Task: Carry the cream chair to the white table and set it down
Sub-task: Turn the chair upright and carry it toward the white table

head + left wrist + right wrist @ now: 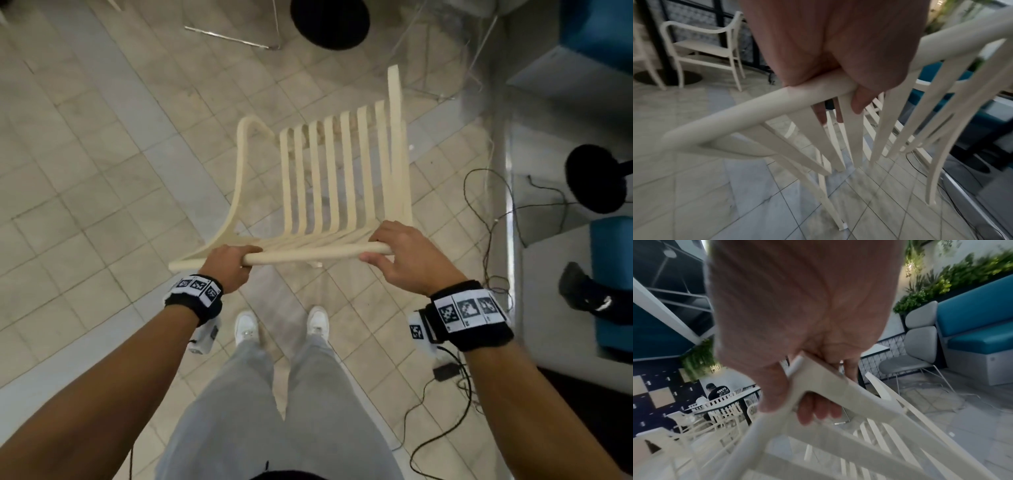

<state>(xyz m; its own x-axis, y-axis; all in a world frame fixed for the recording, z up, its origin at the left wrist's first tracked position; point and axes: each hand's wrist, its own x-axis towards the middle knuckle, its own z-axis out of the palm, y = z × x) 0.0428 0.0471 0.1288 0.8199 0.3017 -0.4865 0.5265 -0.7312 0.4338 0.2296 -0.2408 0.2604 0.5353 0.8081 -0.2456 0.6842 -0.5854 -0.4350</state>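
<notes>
Both hands are on the chair (342, 178): left hand (227, 265) wrapped round the top rail (301, 255) towards its left end, right hand (400, 255) gripping the right end. The rail runs straight across in front of the person, the seat pointing away from them over the tiled floor (85, 154). Whether the legs are off the floor, I can't tell, and no white table is clearly in reach yet, so I'd say mid-carry, grips evenly shared

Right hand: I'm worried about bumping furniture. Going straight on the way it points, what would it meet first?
The right hand already grips the chair; beyond it, likely the tiled floor, though depth is unclear.
</notes>
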